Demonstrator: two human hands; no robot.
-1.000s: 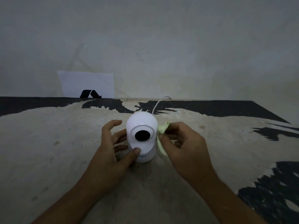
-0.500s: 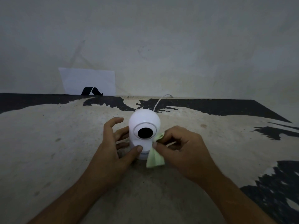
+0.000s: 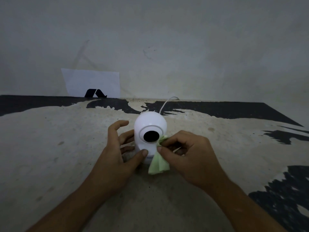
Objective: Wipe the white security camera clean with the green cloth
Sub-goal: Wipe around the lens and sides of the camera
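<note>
The white security camera stands upright on the worn table, its round head and black lens facing me. My left hand wraps the base from the left, thumb pressed on the front of the base and fingers behind it. My right hand pinches the green cloth against the camera's right side, just beside the lens. The cloth's loose end hangs down to the table in front of the base.
A white cable runs from behind the camera to the table's far edge. A white sheet of paper with a black mark leans on the wall at back left. The tabletop is pale with black patches.
My right hand has brought the cloth from the camera's far right side round to the front right, near the lens, with the loose end now hanging down. The left hand keeps its hold.
</note>
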